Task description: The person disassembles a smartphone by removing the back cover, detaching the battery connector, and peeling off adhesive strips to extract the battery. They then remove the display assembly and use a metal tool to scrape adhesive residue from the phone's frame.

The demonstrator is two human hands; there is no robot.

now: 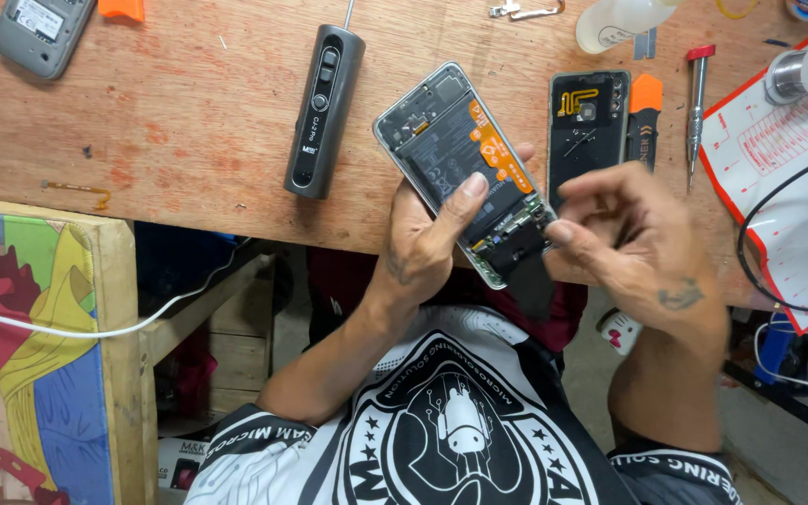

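Over front edge of wooden bench [189, 122], opened phone [465, 168] is held tilted, back cover off, battery and orange flex exposed. Left hand [423, 238] is clamped round its lower half, thumb pressed on battery. Right hand [633, 243] is set at bottom-right corner, fingertips pinched together there; what is pinched cannot be told. Black back cover [589, 126] lies just beside. Grey handheld tool [323, 108] lies left, apart; bare wood is left between.

One head view, looking steeply down, close over the hands [554, 238] at the counter [189, 131] near edge.
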